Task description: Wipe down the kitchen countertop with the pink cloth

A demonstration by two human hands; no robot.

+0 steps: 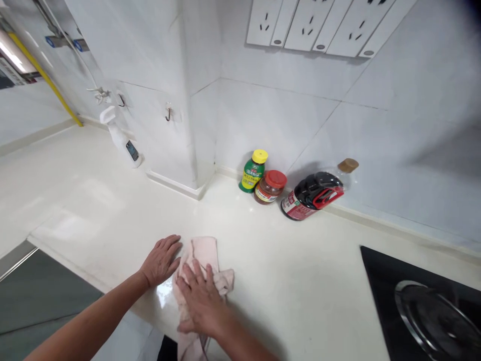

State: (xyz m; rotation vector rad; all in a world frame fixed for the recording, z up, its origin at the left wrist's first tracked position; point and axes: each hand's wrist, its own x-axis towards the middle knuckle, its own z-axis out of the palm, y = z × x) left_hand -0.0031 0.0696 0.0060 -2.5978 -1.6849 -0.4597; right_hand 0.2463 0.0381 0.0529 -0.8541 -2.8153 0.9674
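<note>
A pale pink cloth (205, 249) lies crumpled on the cream countertop (293, 281), one end reaching the front edge. My right hand (201, 298) rests flat on the cloth with its fingers spread, pressing it to the surface. Just left of the cloth, my left hand (161, 260) lies palm down on the counter, fingers stretched out, its thumb by the cloth's edge. Nothing is held in the left hand.
Against the tiled wall stand a green bottle with a yellow cap (252, 173), a red-lidded jar (270, 187) and a large dark sauce bottle (308, 195). A black cooktop (379, 281) is at right. A white spray bottle (122, 143) stands left beyond the wall corner.
</note>
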